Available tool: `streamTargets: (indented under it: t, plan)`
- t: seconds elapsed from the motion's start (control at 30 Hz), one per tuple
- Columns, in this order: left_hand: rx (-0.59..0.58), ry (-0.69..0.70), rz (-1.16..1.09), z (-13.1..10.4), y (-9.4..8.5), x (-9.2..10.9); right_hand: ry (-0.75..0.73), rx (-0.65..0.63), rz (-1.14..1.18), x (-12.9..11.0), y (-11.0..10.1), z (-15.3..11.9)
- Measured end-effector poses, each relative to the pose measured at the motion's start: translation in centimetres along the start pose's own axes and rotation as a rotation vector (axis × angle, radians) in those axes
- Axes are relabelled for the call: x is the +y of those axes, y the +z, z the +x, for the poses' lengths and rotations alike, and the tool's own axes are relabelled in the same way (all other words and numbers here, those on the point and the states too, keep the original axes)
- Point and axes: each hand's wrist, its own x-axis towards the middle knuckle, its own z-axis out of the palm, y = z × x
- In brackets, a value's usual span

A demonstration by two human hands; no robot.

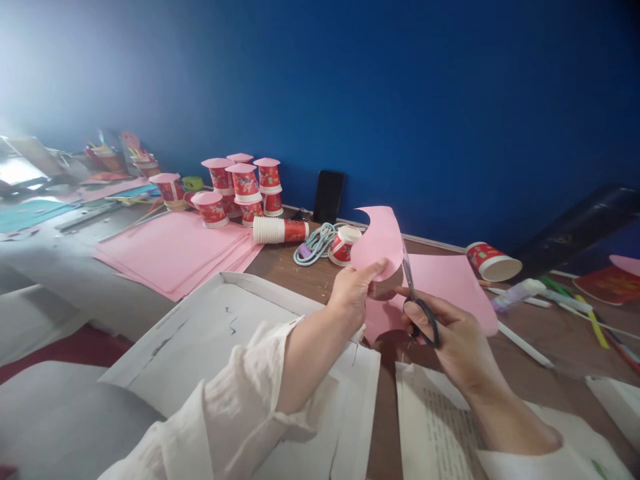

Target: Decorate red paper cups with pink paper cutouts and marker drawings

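Note:
Pinched between the thumb and fingers of my left hand (353, 290) is a piece of pink paper (383, 237), raised above the table, with a curved cut along its upper left. My right hand (463, 340) has its fingers through the black handles of a pair of scissors (425, 323). The scissor blades point up and lie against the right edge of the paper; whether they are parted is hard to see. Beneath the hands, another pink sheet (463, 287) rests on the brown table.
Pink-topped red paper cups (245, 183) stand stacked at the back, beside a stack of pink sheets (175, 250). Nested cups (283, 230), a coiled cable (317, 243) and a phone (329, 195) lie near the wall. A white tray (200, 340) sits front left; a white pen (525, 343) lies right.

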Motion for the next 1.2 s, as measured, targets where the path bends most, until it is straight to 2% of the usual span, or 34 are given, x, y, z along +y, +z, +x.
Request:
streamTargets:
  t: [0.27, 0.57, 0.77, 1.2]
  plan:
    - [0.006, 0.012, -0.029, -0.1, 0.1, -0.1, -0.028, 0.032, -0.010, 0.1, 0.3, 0.2]
    - [-0.067, -0.024, -0.081, -1.0, 0.6, 0.4, -0.018, 0.062, -0.056, 0.2, 0.1, 0.2]
    - [-0.012, -0.016, -0.044, -1.4, 0.9, 0.8, -0.008, 0.053, -0.055, 0.2, 0.0, 0.2]
    - [-0.013, -0.045, -0.032, -1.0, 0.7, 0.7, -0.032, 0.068, -0.076, 0.4, 0.0, 0.3]
